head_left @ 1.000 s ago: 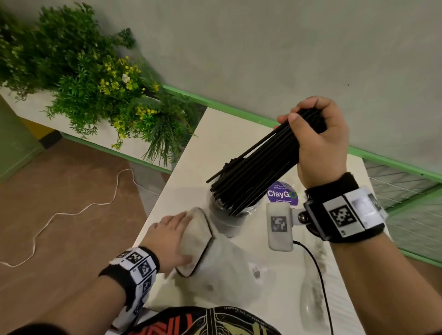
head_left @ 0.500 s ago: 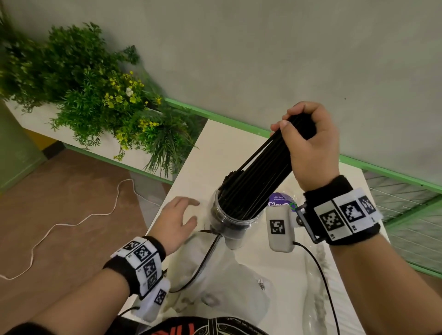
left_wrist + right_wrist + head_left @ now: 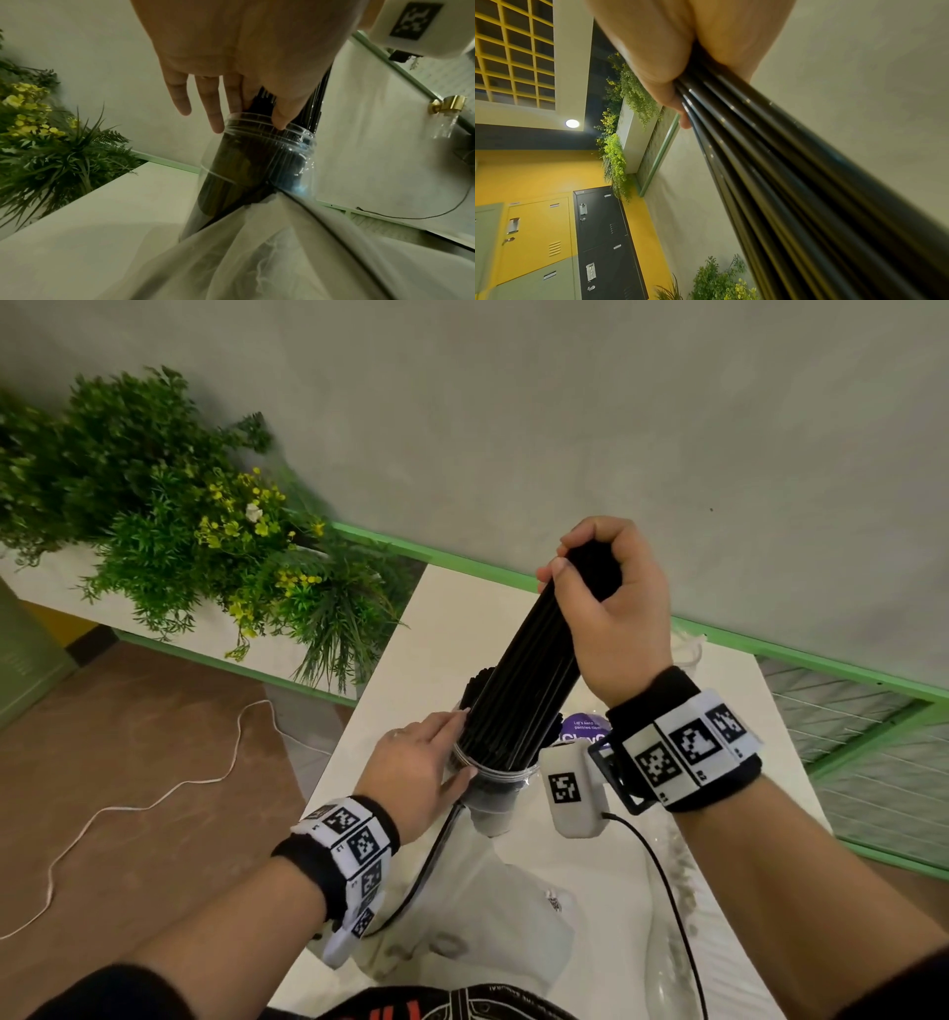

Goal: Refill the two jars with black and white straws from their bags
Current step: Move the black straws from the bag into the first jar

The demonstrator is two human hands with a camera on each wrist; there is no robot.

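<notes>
A thick bundle of black straws (image 3: 534, 670) leans up to the right out of a clear plastic jar (image 3: 495, 775), its lower ends inside the jar. My right hand (image 3: 583, 567) grips the bundle's top end in a fist; in the right wrist view the black straws (image 3: 795, 162) run away from my palm. My left hand (image 3: 444, 744) lies with straight fingers against the jar's mouth and the straws. In the left wrist view its thumb and fingers (image 3: 214, 115) touch the jar (image 3: 257, 158) at the threaded rim. No white straws show.
A limp clear plastic bag (image 3: 506, 911) lies on the white table (image 3: 447, 618) in front of the jar. A purple ClayGo label (image 3: 583, 731) sits behind it, a clear bag (image 3: 672, 891) at right. Plants (image 3: 195, 541) line the left; a grey wall lies behind.
My left hand let go of the plastic bag and moved up to the jar's mouth. My right hand swung the straw bundle more upright, and its lower ends went into the jar.
</notes>
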